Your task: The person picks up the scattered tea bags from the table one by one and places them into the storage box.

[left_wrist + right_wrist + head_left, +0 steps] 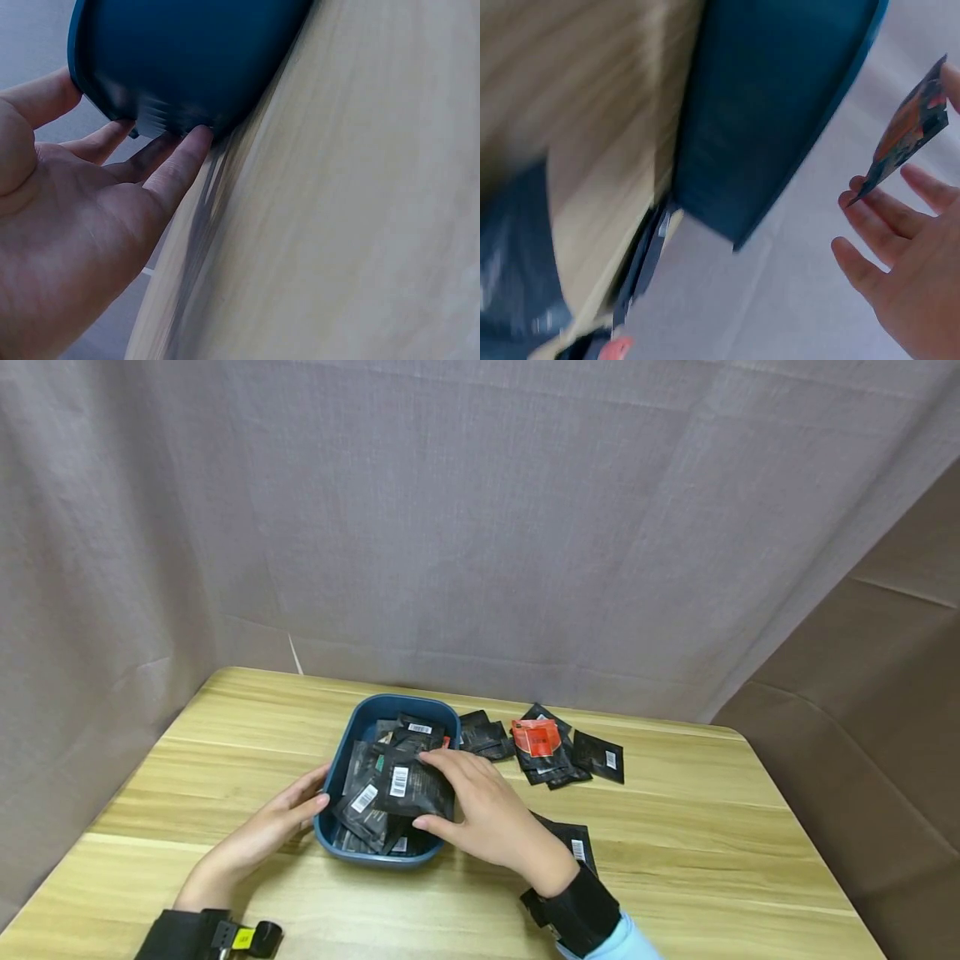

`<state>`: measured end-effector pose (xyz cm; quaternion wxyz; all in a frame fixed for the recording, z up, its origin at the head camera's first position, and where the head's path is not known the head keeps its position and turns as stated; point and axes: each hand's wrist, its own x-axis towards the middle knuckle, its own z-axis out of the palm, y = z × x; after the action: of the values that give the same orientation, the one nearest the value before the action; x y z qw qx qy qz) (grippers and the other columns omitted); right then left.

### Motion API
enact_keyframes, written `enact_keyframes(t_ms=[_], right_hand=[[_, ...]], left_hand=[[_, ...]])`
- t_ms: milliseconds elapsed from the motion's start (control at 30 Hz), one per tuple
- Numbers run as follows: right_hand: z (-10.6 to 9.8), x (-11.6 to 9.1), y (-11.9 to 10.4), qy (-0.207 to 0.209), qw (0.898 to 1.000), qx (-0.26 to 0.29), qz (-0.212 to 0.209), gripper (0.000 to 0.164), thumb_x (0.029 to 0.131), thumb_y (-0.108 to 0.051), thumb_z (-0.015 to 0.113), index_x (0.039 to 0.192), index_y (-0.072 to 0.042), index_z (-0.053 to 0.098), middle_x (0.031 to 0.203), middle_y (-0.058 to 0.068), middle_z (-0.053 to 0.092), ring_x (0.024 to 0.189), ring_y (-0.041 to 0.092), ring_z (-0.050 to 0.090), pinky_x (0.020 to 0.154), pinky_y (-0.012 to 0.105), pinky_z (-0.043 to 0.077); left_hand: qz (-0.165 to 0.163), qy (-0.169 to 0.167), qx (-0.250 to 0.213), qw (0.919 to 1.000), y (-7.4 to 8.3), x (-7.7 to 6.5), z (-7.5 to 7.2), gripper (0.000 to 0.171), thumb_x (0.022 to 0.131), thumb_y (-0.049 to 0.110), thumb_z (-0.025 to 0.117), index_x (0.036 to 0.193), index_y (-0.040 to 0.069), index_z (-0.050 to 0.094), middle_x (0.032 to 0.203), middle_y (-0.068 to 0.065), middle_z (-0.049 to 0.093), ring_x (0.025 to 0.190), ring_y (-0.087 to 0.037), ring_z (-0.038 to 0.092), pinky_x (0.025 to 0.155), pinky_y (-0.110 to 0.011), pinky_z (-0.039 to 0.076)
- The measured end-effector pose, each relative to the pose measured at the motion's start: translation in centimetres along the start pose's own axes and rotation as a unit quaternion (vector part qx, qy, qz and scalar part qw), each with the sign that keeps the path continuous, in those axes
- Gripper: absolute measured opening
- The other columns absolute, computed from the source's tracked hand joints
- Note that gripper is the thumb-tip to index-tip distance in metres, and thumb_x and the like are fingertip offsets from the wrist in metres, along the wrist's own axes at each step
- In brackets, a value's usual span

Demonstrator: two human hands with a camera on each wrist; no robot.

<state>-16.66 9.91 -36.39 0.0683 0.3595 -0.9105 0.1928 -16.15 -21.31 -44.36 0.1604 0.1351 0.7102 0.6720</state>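
Note:
A dark blue plastic bin (335, 760) holds several black sachets (365, 797) with white barcode labels. Over it my right hand (487, 806) pinches a black sachet (408, 785) between thumb and fingers. In the right wrist view that sachet (911, 131) is seen edge-on, above the level of the bin's rim, with orange print on one face. My left hand (279, 818) rests against the bin's left side. The left wrist view shows its fairly straight fingers (176, 169) touching the outer wall of the bin (187, 60), with the thumb at the rim.
Behind and right of the bin lie several black sachets (483, 737). Farther right is a pile with an orange packet (536, 737) on top, a single sachet (600, 757) beside it. Another sachet (576, 839) lies partly under my right forearm. Grey cloth (480, 543) hangs behind the wooden table (712, 843).

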Motion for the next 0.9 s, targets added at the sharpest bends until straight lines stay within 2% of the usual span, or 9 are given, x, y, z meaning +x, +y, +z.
enact_keyframes(t_ms=[167,267,500,700,900], right_hand=[[1.4,0.7,-1.2,-0.013,1.000,-0.002,-0.009,0.075,0.089,-0.057,0.065,0.149,-0.020,0.041,0.145,0.002,0.048,0.135,0.022,0.043,0.114,0.044,0.032],[2.2,1.0,-1.7,-0.026,1.000,0.000,-0.008,0.074,0.089,-0.058,0.065,0.148,-0.019,0.042,0.144,0.002,0.049,0.134,0.021,0.044,0.114,0.045,0.032],[3.5,1.3,-2.2,-0.046,0.999,-0.011,-0.006,0.073,0.089,-0.058,0.064,0.147,-0.018,0.045,0.140,0.001,0.053,0.130,0.020,0.048,0.110,0.043,0.037],[4.5,1.6,-2.3,-0.044,0.999,-0.013,0.004,0.071,0.091,-0.055,0.064,0.147,-0.016,0.045,0.139,0.003,0.053,0.131,0.022,0.047,0.111,0.043,0.036],[5.0,1.8,-2.5,-0.042,0.999,-0.007,0.004,0.071,0.090,-0.054,0.066,0.147,-0.016,0.045,0.142,0.003,0.051,0.133,0.020,0.045,0.112,0.042,0.035]], left_hand=[[0.003,-0.002,-0.012,0.9999,0.0,0.0,-0.1,0.065,0.106,0.019,0.044,0.155,-0.007,0.010,0.158,-0.033,0.010,0.143,-0.046,0.014,0.102,-0.020,0.037],[0.004,-0.002,-0.019,0.9998,0.0,0.1,-0.1,0.065,0.106,0.019,0.045,0.155,-0.007,0.010,0.158,-0.033,0.010,0.143,-0.045,0.013,0.097,-0.014,0.037],[0.003,-0.003,-0.026,0.9997,0.0,0.2,0.0,0.065,0.106,0.017,0.044,0.155,-0.008,0.010,0.158,-0.033,0.009,0.143,-0.046,0.014,0.097,-0.013,0.037],[0.000,-0.002,-0.020,0.9998,0.1,0.1,-0.1,0.065,0.106,0.019,0.044,0.155,-0.007,0.010,0.158,-0.033,0.010,0.143,-0.046,0.015,0.099,-0.016,0.038],[-0.005,-0.006,-0.012,0.9999,0.1,0.0,-0.1,0.065,0.106,0.019,0.043,0.156,-0.006,0.010,0.158,-0.033,0.011,0.143,-0.046,0.016,0.108,-0.032,0.036]])
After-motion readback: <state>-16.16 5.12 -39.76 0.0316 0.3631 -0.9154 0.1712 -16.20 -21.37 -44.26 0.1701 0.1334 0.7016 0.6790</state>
